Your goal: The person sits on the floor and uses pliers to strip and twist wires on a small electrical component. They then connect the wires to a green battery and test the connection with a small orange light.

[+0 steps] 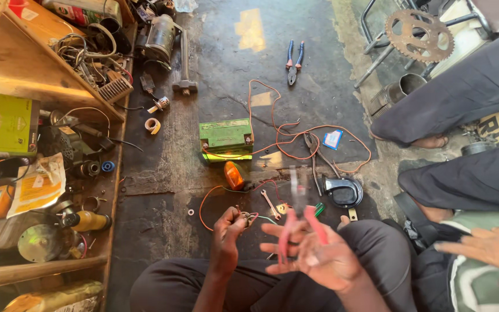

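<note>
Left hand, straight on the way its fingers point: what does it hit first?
Probably the small bundle of wires and metal bits that the left hand already pinches; beyond it, likely the orange indicator lamp. Depth unclear.

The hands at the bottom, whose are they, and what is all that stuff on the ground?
The camera sits on a person's head and looks down, so those are that person's own hands. The left hand pinches a small bundle of wire ends. The right hand holds red-handled pliers, blurred from moving. On the dark floor lie a green battery, orange wire, an orange lamp, a black horn and blue-handled pliers. Another person's legs are at the right.
</note>
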